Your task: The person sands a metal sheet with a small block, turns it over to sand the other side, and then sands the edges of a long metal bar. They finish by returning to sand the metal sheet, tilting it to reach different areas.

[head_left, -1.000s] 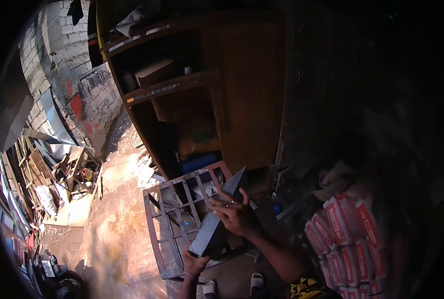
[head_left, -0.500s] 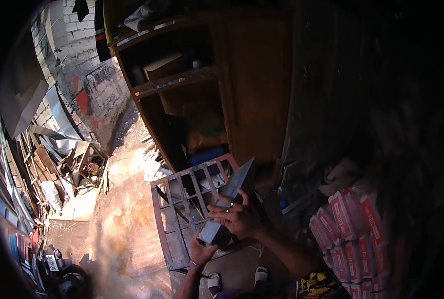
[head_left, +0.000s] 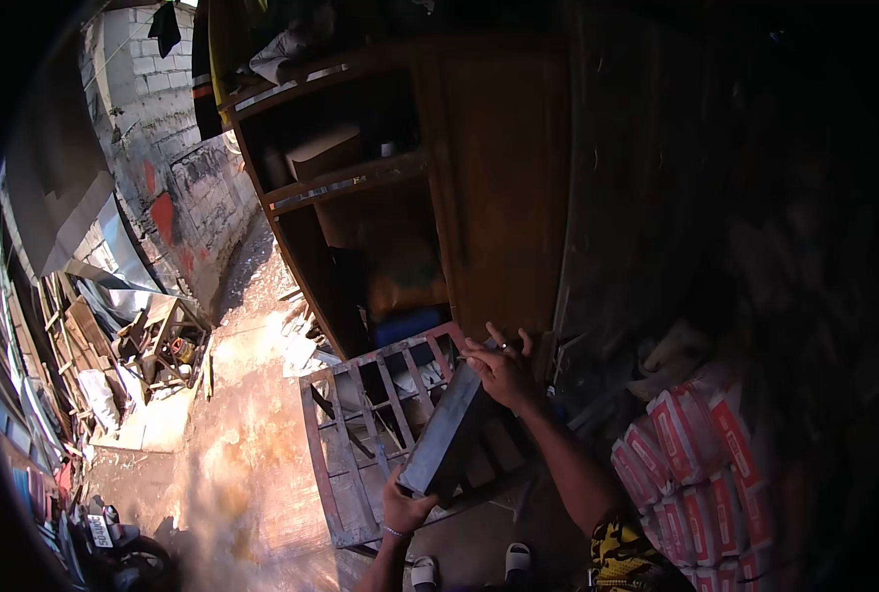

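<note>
A long grey board lies slantwise over a slatted frame. Around its lower end, my left hand is closed, thumb to the right. At the upper end is my right hand, its palm and thumb against the board and some fingers raised. The slatted frame has reddish edges and pale worn slats, and stands low in front of me. The underside of the board is in dark shadow.
A wooden cabinet with open shelves stands ahead. Red and white packages are stacked at the right. Scrap wood and a motorcycle are at the left. My sandals show below.
My right hand has moved up and right along the board to its far end. My left hand and the board's near end have shifted slightly down.
</note>
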{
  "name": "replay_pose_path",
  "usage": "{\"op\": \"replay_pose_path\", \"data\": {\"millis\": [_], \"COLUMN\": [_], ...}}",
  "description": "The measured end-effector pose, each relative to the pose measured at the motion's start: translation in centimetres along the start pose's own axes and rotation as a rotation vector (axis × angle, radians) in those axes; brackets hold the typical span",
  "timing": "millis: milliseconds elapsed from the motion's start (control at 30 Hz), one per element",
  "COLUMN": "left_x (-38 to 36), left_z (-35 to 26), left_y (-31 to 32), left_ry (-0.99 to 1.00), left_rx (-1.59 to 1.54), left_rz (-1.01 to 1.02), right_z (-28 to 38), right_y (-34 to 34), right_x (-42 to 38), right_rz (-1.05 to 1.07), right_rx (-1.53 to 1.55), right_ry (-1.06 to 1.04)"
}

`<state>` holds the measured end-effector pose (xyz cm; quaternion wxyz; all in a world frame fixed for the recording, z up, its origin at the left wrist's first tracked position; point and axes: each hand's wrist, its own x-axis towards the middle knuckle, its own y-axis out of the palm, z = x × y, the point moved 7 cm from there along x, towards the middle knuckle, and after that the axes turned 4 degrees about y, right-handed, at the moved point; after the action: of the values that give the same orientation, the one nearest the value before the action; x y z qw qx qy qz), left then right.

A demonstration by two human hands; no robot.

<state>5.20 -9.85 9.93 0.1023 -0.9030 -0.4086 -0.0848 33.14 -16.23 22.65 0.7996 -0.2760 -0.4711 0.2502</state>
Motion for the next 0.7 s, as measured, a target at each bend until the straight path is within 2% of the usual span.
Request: {"op": "replay_pose_path", "data": {"millis": [33, 67, 100, 133, 233, 300, 367, 400, 500, 600, 667, 700], "left_x": [-0.1, -0.1, -0.1, -0.1, -0.2, 0.0, 0.0, 0.0, -0.1, -0.3, 0.2, 0.1], "left_z": [-0.3, -0.8, -0.9, -0.2, 0.3, 0.5, 0.4, 0.2, -0.6, -1.3, -2.3, -2.1], "left_y": [-0.2, -0.2, 0.0, 0.0, 0.0, 0.1, 0.1, -0.2, -0.1, -0.3, 0.1, 0.1], "left_ry": [-0.009, -0.014, -0.026, -0.092, -0.08, -0.043, -0.046, -0.049, -0.064, -0.075, -0.029, -0.022], "left_rx": [-0.037, -0.079, -0.121, -0.134, -0.034, -0.011, -0.044, -0.033, -0.026, 0.0, 0.062, 0.033], "left_rz": [-0.019, -0.038, -0.057, -0.01, 0.016, -0.007, -0.026, -0.028, -0.041, -0.028, -0.002, -0.001], "right_z": [1.3, 3.5, 7.6, 10.7, 9.2, 2.4, -0.5, 0.6, 9.3, 7.2, -0.6, -0.8], "right_y": [0.3, 2.0, 1.1, 1.2, 0.2, 0.1, -1.5, -0.8, 0.5, -0.2, 0.2, 0.1], "right_x": [-0.8, -3.0, -5.0, -7.5, -6.3, -2.1, 0.2, -0.9, -6.8, -5.0, -0.9, -0.8], "right_rz": [0.013, 0.082, 0.235, 0.316, 0.245, 0.078, -0.042, -0.034, 0.268, 0.18, -0.029, -0.038], "right_rx": [0.001, 0.143, 0.226, 0.234, 0.254, 0.111, -0.008, 0.028, 0.259, 0.257, 0.112, 0.085], "right_ry": [-0.017, -0.109, -0.13, -0.236, -0.266, -0.111, 0.017, -0.001, -0.202, -0.192, -0.03, -0.017]}}
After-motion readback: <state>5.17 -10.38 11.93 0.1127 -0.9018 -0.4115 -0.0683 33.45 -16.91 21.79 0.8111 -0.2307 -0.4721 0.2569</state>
